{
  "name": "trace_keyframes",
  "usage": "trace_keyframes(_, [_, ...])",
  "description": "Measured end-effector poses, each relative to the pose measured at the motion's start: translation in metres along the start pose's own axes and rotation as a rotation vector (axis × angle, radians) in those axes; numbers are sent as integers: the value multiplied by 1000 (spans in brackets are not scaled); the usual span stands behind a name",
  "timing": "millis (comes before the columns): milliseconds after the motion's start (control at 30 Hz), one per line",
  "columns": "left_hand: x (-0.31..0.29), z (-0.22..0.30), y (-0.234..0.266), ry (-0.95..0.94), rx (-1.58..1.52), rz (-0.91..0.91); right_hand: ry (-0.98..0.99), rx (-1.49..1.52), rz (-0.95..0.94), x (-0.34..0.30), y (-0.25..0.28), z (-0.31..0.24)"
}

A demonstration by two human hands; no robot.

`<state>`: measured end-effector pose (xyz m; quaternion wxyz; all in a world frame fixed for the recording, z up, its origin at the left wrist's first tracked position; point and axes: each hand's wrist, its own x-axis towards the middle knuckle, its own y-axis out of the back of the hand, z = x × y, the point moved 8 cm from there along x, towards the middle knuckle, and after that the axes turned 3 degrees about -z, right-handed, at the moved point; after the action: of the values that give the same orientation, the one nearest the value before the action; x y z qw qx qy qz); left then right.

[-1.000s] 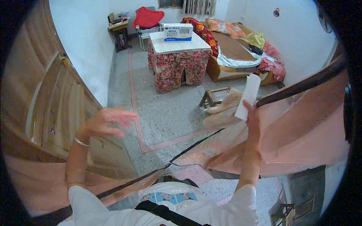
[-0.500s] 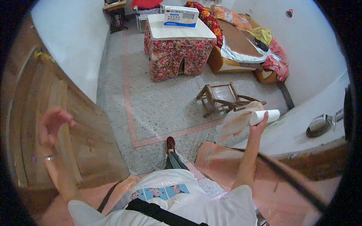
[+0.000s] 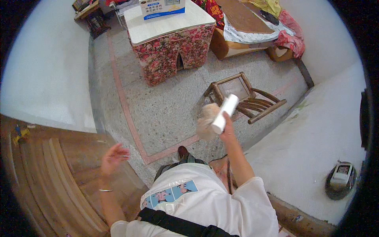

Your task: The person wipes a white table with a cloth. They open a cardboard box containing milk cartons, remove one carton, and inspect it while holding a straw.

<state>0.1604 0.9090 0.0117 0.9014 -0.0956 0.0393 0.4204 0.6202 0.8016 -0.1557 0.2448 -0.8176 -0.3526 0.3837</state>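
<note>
My right hand point(image 3: 227, 131) is raised in front of me and grips a white cylinder point(image 3: 225, 111) by its lower end. A tan fluffy bundle point(image 3: 205, 119) sits against that cylinder, just left of the hand; I cannot tell whether the hand holds it too. My left hand point(image 3: 113, 155) is open with fingers spread and holds nothing. It hovers close to the wooden door point(image 3: 43, 177) on my left. A thin bangle point(image 3: 105, 190) circles the left wrist. My white shirt point(image 3: 205, 201) fills the lower middle.
A small wooden chair point(image 3: 246, 96) stands on the speckled floor beyond the right hand. Farther off are a table with a floral cloth point(image 3: 173, 47) bearing a box point(image 3: 162, 7), and a low bed with cloths point(image 3: 256, 27). A dark round fitting point(image 3: 340, 181) sits on the white wall at right.
The pink cloth that spread around me earlier is out of view. My left hand has come down beside the door. My right hand keeps its grip on the white cylinder.
</note>
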Motion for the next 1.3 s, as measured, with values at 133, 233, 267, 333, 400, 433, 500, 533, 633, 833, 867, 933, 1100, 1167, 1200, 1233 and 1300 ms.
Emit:
trace_keyframes(133, [77, -81, -34, 185, -224, -127, -140, -409, -301, 13, -112, 39])
trace_keyframes(233, [133, -75, -63, 267, -329, -60, -190, -460, -451, 11, -178, 62])
trace_keyframes(267, [147, -75, -67, 296, -351, -39, -197, -484, -475, 11, -194, 66])
trace_keyframes(333, [179, -71, -61, 333, -388, 10, -199, -579, -597, 15, -234, 65])
trace_keyframes(400, [211, -85, -53, 348, -300, -120, -129, -662, -677, 31, -255, 57])
trace_keyframes(433, [231, -81, -60, 342, -260, -181, -90, -690, -686, 42, -261, 52])
trace_keyframes(500, [266, -75, -68, 365, -207, -250, -127, -680, -624, 68, -268, 43])
trace_keyframes(533, [281, -70, -71, 393, -196, -260, -94, -667, -581, 79, -268, 35])
trace_keyframes(633, [334, -42, -88, 390, -313, -223, -33, -635, -471, 111, -270, 14])
trace_keyframes(833, [427, -1, -121, 265, -202, -388, 217, -720, -205, 152, -264, -39])
trace_keyframes(867, [440, 7, -129, 264, -194, -416, 263, -778, -183, 160, -266, -50])
trace_keyframes(933, [466, -23, -133, 237, -167, -422, 441, -998, -216, 176, -266, -61])
trace_keyframes(1100, [523, -12, -177, 464, -313, -353, 488, -1058, -381, 220, -274, -115])
trace_keyframes(1167, [552, -13, -184, 490, -376, -314, 415, -1025, -398, 244, -266, -136])
trace_keyframes(1200, [565, -11, -191, 484, -382, -287, 379, -1009, -407, 256, -261, -145])
trace_keyframes(1233, [576, -6, -199, 485, -388, -260, 347, -1017, -408, 269, -257, -154])
trace_keyframes(1300, [598, 9, -210, 463, -354, -217, 320, -1031, -392, 287, -258, -170])
